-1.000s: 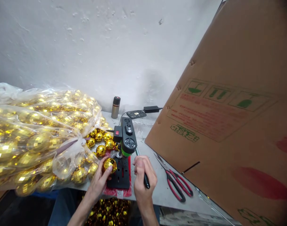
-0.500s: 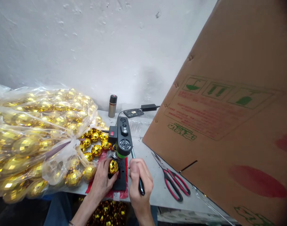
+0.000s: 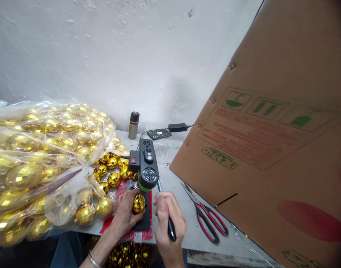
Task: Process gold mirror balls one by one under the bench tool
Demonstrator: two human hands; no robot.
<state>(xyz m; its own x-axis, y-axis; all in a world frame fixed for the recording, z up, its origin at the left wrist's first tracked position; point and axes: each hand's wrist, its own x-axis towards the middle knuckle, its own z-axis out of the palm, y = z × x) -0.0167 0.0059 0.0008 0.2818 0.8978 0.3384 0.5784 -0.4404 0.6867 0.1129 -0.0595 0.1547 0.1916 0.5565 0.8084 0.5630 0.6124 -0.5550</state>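
Observation:
A gold mirrored ball sits between the thumb and fingers of my left hand, over the dark base of a small black machine. The machine's head, with a green ring under it, is just above the ball. My right hand is closed around a black-handled lever, whose metal rod runs up to the machine's right side. Red plastic lies beneath the base. Loose gold balls rest left of the machine.
Clear bags of gold balls fill the left. Red-handled scissors lie right of my right hand, beside a large cardboard box. A bottle, a phone and a black adapter are behind. More gold pieces are below the table edge.
The ball in my left hand has shifted slightly right and looks turned, now showing a dark pattern on top. My right hand and the lever handle have moved slightly right and down.

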